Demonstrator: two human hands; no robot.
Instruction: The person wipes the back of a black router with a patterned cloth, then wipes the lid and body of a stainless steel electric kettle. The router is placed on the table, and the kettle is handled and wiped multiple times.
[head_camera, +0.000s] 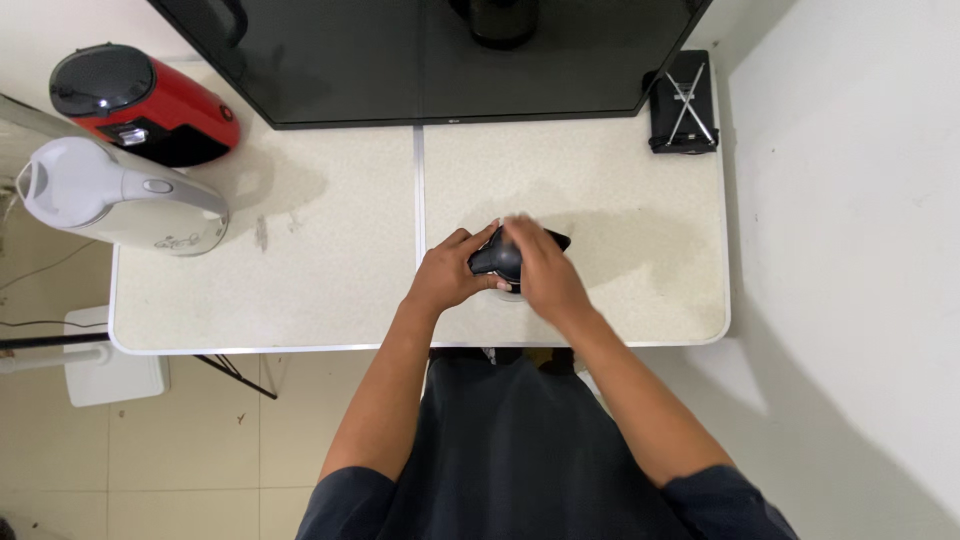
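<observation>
Left hand (450, 278): it gripped the left side of a small dark object (497, 257), fingers curled around it.
Right hand (540, 268): it lay over the top and right side of the same object, slightly blurred.
Table (320, 290): pale, speckled, with a seam in the middle.
Far left: a red and black appliance (140, 103), and nearer, a white kettle (115, 195) on its side.
Far edge: a big dark screen (430, 55).
Far right corner: a black box (683, 103).
</observation>
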